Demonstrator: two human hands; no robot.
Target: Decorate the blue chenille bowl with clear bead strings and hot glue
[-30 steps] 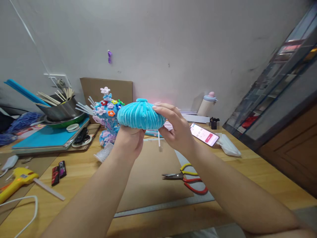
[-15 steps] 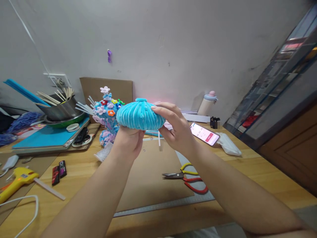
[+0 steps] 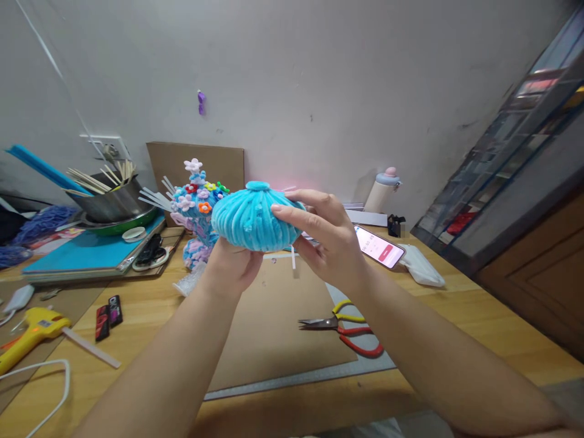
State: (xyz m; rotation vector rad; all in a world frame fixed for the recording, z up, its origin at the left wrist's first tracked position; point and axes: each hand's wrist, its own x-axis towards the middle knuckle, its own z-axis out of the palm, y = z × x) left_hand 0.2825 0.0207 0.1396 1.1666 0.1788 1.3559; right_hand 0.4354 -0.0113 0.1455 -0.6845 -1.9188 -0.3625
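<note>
A fuzzy blue dome of ribbed pipe cleaners, topped by a small round knob, is held up above the desk. My left hand supports it from beneath, with most of its fingers hidden by the dome. On the right side, my right hand grips the dome, its fingers over the top and its thumb near the lower rim. Behind and to the left stands a pipe-cleaner figure covered with small colourful flowers. Below my right forearm lie scissors with red and yellow handles, blades pointing left.
A brown board lies over a grey cutting mat. Left are a yellow glue gun, a metal pot of sticks and a blue folder. Right are a phone, a bottle and a white packet.
The dome has tipped and dropped slightly, moving a little left. My right fingers have shifted left across its top, and my left hand sits a little lower.
</note>
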